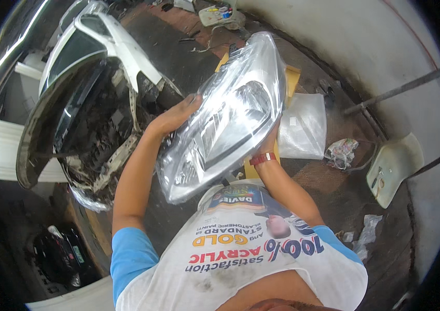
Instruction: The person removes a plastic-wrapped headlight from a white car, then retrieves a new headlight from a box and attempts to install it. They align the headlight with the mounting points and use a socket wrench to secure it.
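A large car headlight (235,116) in clear plastic wrap is held up in front of my chest, tilted, its pointed end away from me and to the right. My left hand (181,114) grips its left edge, with the fingertips partly behind the wrap. On the other side my right hand (270,141) supports the right edge from beneath. Most of those fingers are hidden behind the headlight. A red band (263,158) circles my right wrist. Behind the headlight a strip of yellow-brown cardboard (293,80) shows.
To the left stands a white car (126,49) with its front stripped and hood (38,119) raised. A clear plastic bag (303,127) and crumpled plastic (342,153) lie at right. Beyond are a pale plastic chair (396,166) and a wall (334,36). A dark car (62,256) is lower left.
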Tool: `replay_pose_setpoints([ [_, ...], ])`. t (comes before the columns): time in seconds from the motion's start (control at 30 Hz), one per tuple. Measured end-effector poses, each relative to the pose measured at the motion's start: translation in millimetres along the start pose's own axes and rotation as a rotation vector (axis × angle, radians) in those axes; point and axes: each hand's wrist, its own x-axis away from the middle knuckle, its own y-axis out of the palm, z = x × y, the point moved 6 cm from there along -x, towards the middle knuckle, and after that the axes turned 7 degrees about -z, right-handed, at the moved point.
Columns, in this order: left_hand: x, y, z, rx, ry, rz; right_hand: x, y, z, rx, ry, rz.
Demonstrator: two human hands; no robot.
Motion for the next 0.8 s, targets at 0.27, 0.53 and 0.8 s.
replay_pose_setpoints([
  [0.27,-6.9,-45.4,-80.3,-0.014,-0.032,0.064,-9.9,20.6,64.0,0.034,0.037,0.034],
  [0.53,10.8,-58.8,-176.7,0.248,-0.056,0.009,12.7,29.7,133.5,0.151,0.097,0.145],
  [0.8,49.5,-58.1,-230.8,0.430,-0.032,-0.097,34.8,4.5,201.3,0.231,0.146,0.165],
])
